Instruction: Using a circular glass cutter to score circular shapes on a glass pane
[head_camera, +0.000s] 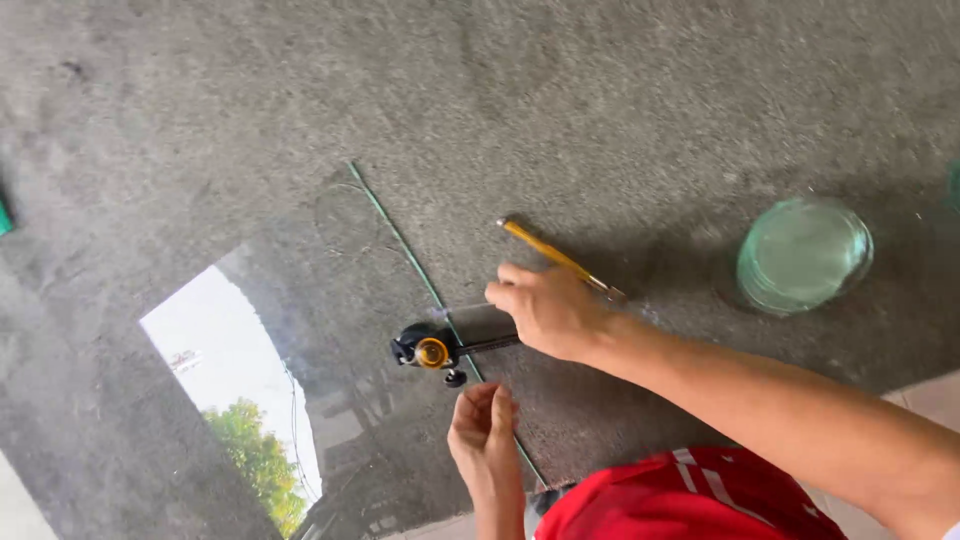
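1. Glass sheet (330, 300) lies flat on grey felt-like table top (600, 100); its greenish edge runs diagonally from upper centre down toward the red shirt (690, 500). Sheet mirrors bright sky and a tree at lower left.
2. Circle cutter (432, 351) w/ black body and yellow knob sits on the glass right at that edge; its dark bar runs rightward under the right hand.
3. Right hand (548, 310): arm comes in from the right, fingers curled down & clamped on the cutter's bar end. Same hand also pinches a yellow pencil (555, 257), which sticks out up-left over the table.
4. Left hand (487, 432): comes up from the bottom, fingers held together, tips just below the cutter's small black knob. Can't tell if it touches glass or tool; holds nothing visible.
5. Around: stack of round glass discs (805, 254), greenish, well apart to the right on the table. Green bit at far left edge, too cropped to tell.
6. Right forearm crosses over the table betw. cutter and discs.
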